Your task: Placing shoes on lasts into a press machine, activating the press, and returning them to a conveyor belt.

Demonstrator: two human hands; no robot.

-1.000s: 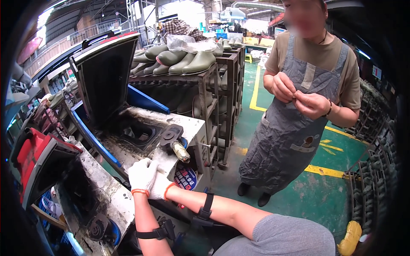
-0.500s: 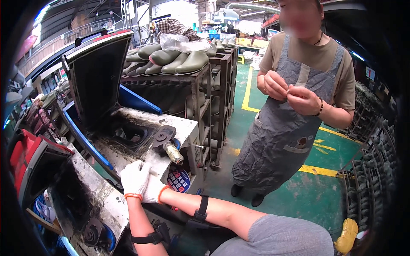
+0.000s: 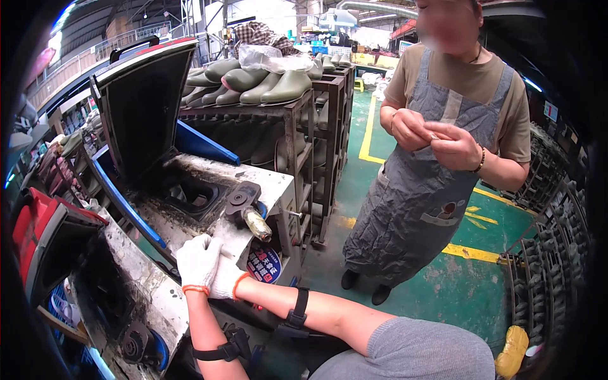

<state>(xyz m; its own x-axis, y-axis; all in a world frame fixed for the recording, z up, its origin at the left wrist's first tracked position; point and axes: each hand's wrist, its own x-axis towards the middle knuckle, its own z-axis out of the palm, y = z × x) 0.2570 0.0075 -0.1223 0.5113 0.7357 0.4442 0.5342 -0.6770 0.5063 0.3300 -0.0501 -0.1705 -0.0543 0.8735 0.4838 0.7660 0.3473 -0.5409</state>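
Note:
My left hand (image 3: 197,261), in a white knit glove with an orange cuff, lies closed against my right hand (image 3: 227,278), which wears a matching glove. Its curled fingers partly cover the right one, and whatever they hold, if anything, is hidden. The fingers of my right hand do not show. Both hands rest at the front edge of a worn white machine (image 3: 278,180) with a raised black lid (image 3: 142,104). Beyond them, a round dark fitting (image 3: 240,197) and a tape-wrapped handle (image 3: 258,226) sit on the machine's corner.
A person in a grey apron (image 3: 411,215) stands to the right, fingering something small. Olive-green boots (image 3: 285,88) lie on a metal rack (image 3: 301,126) behind the machine. A second machine with a red lid (image 3: 35,221) stands at left. Another rack (image 3: 532,278) is at far right.
The person in the apron has shifted their hands slightly and moved their fingers on the small thing. My two hands stay together in nearly the same place.

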